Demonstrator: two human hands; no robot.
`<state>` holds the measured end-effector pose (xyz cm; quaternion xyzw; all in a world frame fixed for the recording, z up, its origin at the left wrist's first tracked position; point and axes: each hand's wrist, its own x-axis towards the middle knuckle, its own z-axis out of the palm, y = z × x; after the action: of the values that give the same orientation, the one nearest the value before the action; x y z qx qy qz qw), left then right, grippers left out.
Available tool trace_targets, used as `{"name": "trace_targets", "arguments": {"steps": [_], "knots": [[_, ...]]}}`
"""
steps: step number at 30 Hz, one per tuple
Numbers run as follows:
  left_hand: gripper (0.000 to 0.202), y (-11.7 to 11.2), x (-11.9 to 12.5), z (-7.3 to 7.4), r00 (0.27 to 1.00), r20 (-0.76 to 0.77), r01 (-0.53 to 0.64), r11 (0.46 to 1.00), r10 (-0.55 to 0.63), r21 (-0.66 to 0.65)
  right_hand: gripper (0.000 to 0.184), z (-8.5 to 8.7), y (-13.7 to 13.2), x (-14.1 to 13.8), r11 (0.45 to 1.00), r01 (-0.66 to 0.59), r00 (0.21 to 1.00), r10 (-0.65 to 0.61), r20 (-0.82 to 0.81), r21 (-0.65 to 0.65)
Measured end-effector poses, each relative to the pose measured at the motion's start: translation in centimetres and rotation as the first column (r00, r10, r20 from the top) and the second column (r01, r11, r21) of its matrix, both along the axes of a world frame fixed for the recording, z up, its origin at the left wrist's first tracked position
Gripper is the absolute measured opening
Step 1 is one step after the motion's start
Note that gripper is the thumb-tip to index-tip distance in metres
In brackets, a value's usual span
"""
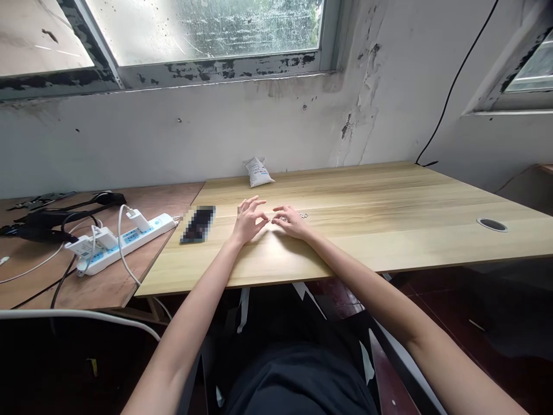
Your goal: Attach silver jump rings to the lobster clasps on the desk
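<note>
Both my hands rest on the light wooden table [389, 230], close together near its middle. My left hand [247, 220] has its fingers spread, with thumb and forefinger pinched toward the right hand. My right hand [291, 221] lies palm down, its fingertips pinching a small thin metallic thing [276, 219] that I cannot make out. A few tiny metal bits [303, 215] lie just right of the right hand. A dark phone [197, 224] lies flat to the left of my left hand.
A small white pouch [258, 172] sits at the back by the wall. On the darker table at left lies a white power strip [125, 237] with chargers and black cables. A round cable hole [492, 224] is at the far right.
</note>
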<state>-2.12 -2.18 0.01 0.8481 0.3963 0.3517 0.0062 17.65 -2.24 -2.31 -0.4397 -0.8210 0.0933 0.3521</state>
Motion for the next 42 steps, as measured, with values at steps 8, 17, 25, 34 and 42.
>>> {"name": "trace_targets", "arguments": {"steps": [8, 17, 25, 34, 42], "knots": [[0.01, 0.7, -0.8, -1.0, 0.986, -0.166, -0.02, 1.0, 0.023, 0.019, 0.019, 0.6, 0.4, 1.5, 0.992, 0.124, 0.991, -0.125, 0.051, 0.033], [0.016, 1.6, -1.9, -1.4, 0.983, -0.137, -0.135, 0.989, 0.125, -0.06, 0.019, 0.5, 0.9, 1.4, 0.973, 0.213, 0.943, -0.229, 0.243, 0.091], [0.015, 2.4, -0.8, -1.9, 0.973, -0.191, -0.142, 0.989, 0.132, -0.039, 0.022, 0.8, 0.6, 0.8, 0.972, 0.184, 0.915, -0.224, 0.335, 0.148], [0.012, 2.3, -0.8, -1.6, 0.97, -0.218, -0.113, 0.994, 0.108, -0.009, 0.018, 0.8, 0.1, 0.4, 0.968, 0.188, 0.931, -0.229, 0.284, 0.164], [0.014, 2.0, -0.9, -1.2, 0.985, -0.116, -0.132, 0.991, 0.129, -0.022, 0.017, 1.0, -0.2, 0.3, 0.966, 0.211, 0.96, -0.234, 0.157, 0.151]]}}
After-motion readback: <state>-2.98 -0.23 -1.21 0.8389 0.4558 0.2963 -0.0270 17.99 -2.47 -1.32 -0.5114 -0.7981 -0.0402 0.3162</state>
